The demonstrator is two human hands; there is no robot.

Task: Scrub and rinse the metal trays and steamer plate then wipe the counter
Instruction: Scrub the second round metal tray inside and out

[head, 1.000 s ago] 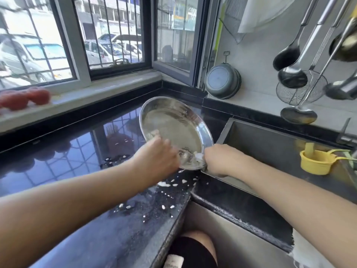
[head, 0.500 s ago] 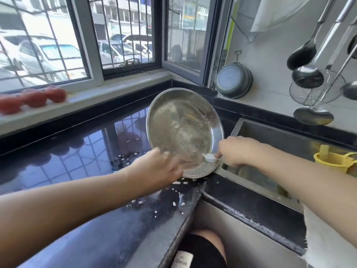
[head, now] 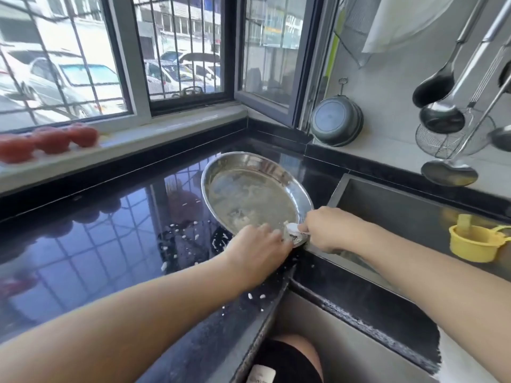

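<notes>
A round metal tray (head: pixel 254 194) stands tilted on the black counter (head: pixel 96 244), its near rim at the corner of the sink (head: pixel 401 211). Its inside is smeared with wet residue. My left hand (head: pixel 257 252) grips the tray's near rim from the counter side. My right hand (head: pixel 329 230) presses a small white object (head: pixel 293 229) against the same part of the rim, right beside my left fingers. I cannot make out exactly what the white object is. No other tray or steamer plate is in view.
White crumbs (head: pixel 182 233) and water drops lie scattered on the counter near the tray. A yellow cup (head: pixel 475 244) sits in the sink. A dark pan (head: pixel 336 121) and ladles (head: pixel 442 117) hang on the wall. Red tomatoes (head: pixel 49 139) line the windowsill.
The tray has tipped back down from a steeper tilt. My right hand has slid along the rim from the tray's right side to the near edge, beside my left hand.
</notes>
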